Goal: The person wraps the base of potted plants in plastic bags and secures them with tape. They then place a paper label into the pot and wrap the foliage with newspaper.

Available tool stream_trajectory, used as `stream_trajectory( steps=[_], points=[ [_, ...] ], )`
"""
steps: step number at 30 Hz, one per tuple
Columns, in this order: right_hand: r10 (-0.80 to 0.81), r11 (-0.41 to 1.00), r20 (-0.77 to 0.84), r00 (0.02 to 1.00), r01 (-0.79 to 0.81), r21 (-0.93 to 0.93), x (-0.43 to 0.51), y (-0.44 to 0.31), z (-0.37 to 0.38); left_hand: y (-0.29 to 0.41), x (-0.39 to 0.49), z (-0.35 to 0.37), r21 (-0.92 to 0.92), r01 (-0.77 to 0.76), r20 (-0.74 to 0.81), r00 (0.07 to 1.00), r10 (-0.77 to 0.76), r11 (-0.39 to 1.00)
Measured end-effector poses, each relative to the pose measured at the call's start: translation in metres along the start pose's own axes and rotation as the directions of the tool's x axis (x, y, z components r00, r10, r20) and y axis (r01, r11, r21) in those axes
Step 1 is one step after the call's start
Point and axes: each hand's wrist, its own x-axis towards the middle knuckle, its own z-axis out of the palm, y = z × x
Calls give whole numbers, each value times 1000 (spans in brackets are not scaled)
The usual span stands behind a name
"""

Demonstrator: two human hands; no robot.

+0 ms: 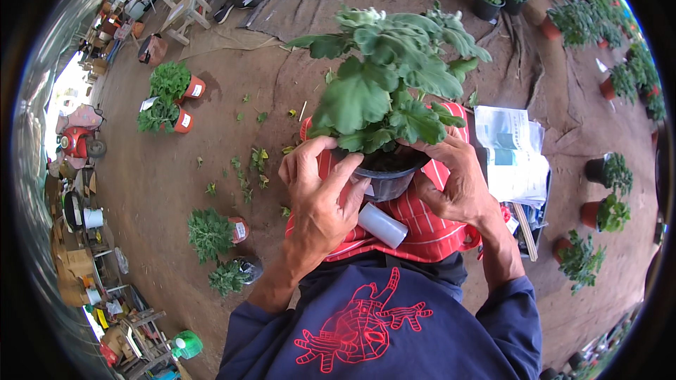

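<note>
A leafy green potted plant [391, 74] stands before me in a dark plastic pot [388, 184], over the red striped cloth [422, 227] on my lap. My left hand [322, 190] is at the pot's left side, index finger and thumb by the rim, another fingertip against a low leaf. On the right, my right hand [449, 174] reaches over the rim beneath the leaves, its thumb beside the outer wall. Leaves hide those right fingertips. Dark soil [391, 161] shows between the hands. Below the pot, a whitish cylinder [383, 226] lies on the cloth.
Papers [515, 163] rest on a tray of small items at my right. Potted plants [170, 84] lie tipped at left, with others [602, 216] at right. Fallen leaves [259, 161] dot the dirt floor. A wooden chair [182, 5] and a red scooter [76, 141] stand farther off.
</note>
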Motion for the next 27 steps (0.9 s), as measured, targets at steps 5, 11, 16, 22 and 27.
stream_trajectory(
  steps=[5, 11, 16, 22, 27],
  points=[
    [-54, 999, -55, 997, 53, -12, -2, 5, 2, -4, -3, 8, -80, -29, -38, 999, 26, 996],
    [-49, 980, -84, 995, 32, -197, -13, 16, -1, -9, -9, 12, -219, 40, -40, 998, -50, 975],
    [76, 980, -106, 991, -94, -173, -23, 11, 1, -15, 2, 14, -348, 176, 36, 984, -174, 921],
    [17, 996, -180, 983, -32, -82, -24, 10, 23, -35, -11, 27, -690, 355, 246, 935, -257, 631],
    [10, 991, -228, 974, -40, -128, -35, 12, 31, -38, -11, 44, -765, 340, 252, 939, -232, 546]
  ],
)
